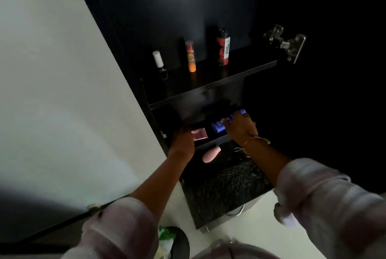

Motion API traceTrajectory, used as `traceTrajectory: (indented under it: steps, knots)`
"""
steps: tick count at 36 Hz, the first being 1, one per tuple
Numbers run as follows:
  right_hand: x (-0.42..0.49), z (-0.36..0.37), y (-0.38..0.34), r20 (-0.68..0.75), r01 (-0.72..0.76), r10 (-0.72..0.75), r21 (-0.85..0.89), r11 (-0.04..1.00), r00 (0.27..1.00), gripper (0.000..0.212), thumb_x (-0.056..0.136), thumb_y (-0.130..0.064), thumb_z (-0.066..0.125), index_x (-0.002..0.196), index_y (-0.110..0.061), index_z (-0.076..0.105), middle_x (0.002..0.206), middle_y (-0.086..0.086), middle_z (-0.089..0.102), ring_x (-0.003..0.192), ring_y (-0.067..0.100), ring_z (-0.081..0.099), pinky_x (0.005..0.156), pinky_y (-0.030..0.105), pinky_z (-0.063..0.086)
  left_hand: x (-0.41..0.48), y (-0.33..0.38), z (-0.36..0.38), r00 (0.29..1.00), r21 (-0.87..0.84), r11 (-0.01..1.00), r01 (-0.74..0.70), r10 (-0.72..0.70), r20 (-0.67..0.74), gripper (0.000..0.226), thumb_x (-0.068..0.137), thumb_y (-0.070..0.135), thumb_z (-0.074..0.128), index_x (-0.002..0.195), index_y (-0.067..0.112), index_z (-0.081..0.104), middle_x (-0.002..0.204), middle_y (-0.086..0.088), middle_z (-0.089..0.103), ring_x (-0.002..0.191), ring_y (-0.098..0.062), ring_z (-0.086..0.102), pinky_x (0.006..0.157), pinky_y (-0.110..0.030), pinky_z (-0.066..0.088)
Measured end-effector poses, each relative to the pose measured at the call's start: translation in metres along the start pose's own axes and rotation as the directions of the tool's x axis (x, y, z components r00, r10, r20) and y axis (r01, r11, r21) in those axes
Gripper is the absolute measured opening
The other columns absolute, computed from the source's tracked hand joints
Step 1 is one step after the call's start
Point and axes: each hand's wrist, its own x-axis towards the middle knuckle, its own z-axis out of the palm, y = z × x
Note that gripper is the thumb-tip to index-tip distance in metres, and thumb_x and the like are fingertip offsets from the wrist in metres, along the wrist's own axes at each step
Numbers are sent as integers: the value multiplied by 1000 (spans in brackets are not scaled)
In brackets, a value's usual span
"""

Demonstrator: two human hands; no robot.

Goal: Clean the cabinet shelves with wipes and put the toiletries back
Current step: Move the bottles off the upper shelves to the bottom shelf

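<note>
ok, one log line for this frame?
phase: restocking lower shelf | right hand: gripping blue tube | left hand: at pink sachet | upper shelf: three bottles standing

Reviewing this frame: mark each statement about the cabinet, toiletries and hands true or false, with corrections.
1. Three containers stand upright on the upper shelf. True: a white-capped bottle, an orange tube and a red spray can.
2. The right hand is on a blue tube. True.
3. The left hand holds a green bottle. False: it is at a pink sachet.
4. The blue tube stands upright. False: it lies on its side.
5. A pink object lies on the speckled counter. True.
</note>
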Motion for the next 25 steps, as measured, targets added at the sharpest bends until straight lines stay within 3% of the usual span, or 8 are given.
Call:
traceTrajectory:
  steps: [5, 12, 18, 25]
  knots:
    - [10, 4, -5, 21, -34, 34, 17, 999, 999, 82, 86, -61, 57, 141, -5, 32, 141, 24, 40, 120, 44, 53, 92, 44, 48, 12, 2, -2, 994, 53, 997, 62, -67, 91, 24, 96, 15, 52, 116, 7, 62, 110, -13, 68, 104, -26, 66, 87, -37, 56]
    - [20, 10, -6, 57, 15, -22, 121, 993, 998, 73, 80, -56, 67, 130, -13, 37, 127, 21, 52, 111, 42, 59, 84, 41, 50, 10, 0, -3, 993, 4, 995, 102, -102, 56, 32, 91, 7, 59, 123, 11, 58, 122, -12, 60, 114, -29, 60, 92, -38, 54]
    - [32, 14, -8, 99, -122, 95, 323, 939, 991, 90, 79, -46, 74, 139, -3, 23, 128, 21, 57, 114, 40, 59, 91, 42, 49, 4, 1, -5, 997, -27, 997, 76, -76, 21, 28, 90, 9, 61, 118, 14, 59, 117, -10, 64, 111, -28, 63, 87, -37, 56]
    - [48, 20, -15, 146, -277, 238, 404, 872, 960, 104, 81, -49, 72, 144, 10, 14, 142, 25, 44, 126, 40, 51, 103, 44, 44, -14, 6, -12, 995, -29, 1000, -5, 2, -100, 16, 95, 11, 52, 108, 13, 62, 106, -9, 67, 99, -26, 67, 80, -35, 58]
